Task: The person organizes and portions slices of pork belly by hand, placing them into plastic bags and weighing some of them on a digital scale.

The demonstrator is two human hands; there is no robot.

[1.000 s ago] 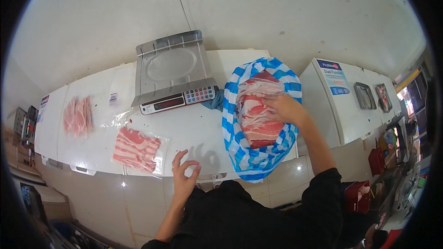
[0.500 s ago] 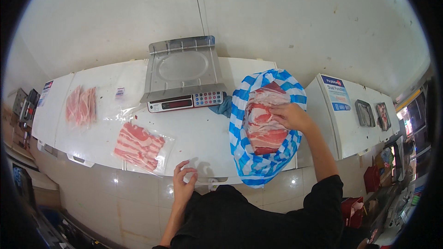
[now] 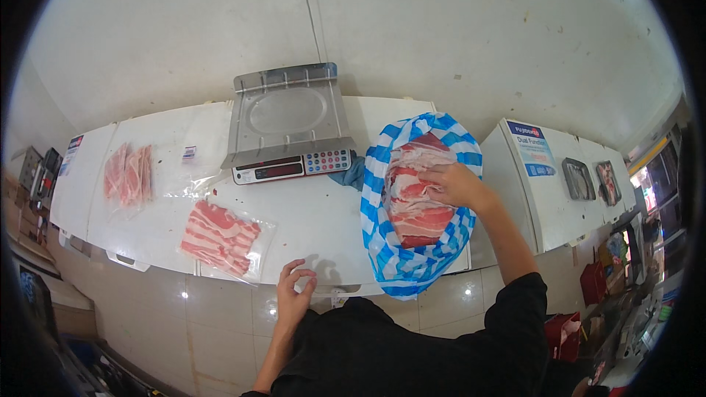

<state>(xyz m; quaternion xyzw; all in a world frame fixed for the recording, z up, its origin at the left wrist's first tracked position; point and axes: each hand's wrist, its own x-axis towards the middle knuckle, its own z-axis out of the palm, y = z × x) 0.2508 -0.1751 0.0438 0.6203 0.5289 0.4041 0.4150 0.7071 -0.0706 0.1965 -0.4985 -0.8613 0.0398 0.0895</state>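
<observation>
A blue-and-white checked plastic bag (image 3: 382, 228) gapes open on the white freezer top, full of stacked pork belly slices (image 3: 419, 217). My right hand (image 3: 457, 185) reaches into it from the right, fingers pinched on the upper slices; the fingertips are partly hidden among the meat. Near the front edge, my left hand (image 3: 294, 290) hovers with loosely curled, parted fingers and nothing in them. Left of it lies a clear plastic pack of sliced pork belly (image 3: 220, 239), flat on the freezer top.
A steel-topped digital scale (image 3: 288, 117) stands behind, near the wall, with a blue cloth (image 3: 351, 173) beside it. More meat slices (image 3: 129, 174) lie on clear plastic at the far left. Two dark trays, including this one (image 3: 579, 179), sit on the right-hand freezer.
My right hand stays in the bag on the meat, its fingers shifted slightly among the slices. The left hand barely moves. The whole view has shifted a little.
</observation>
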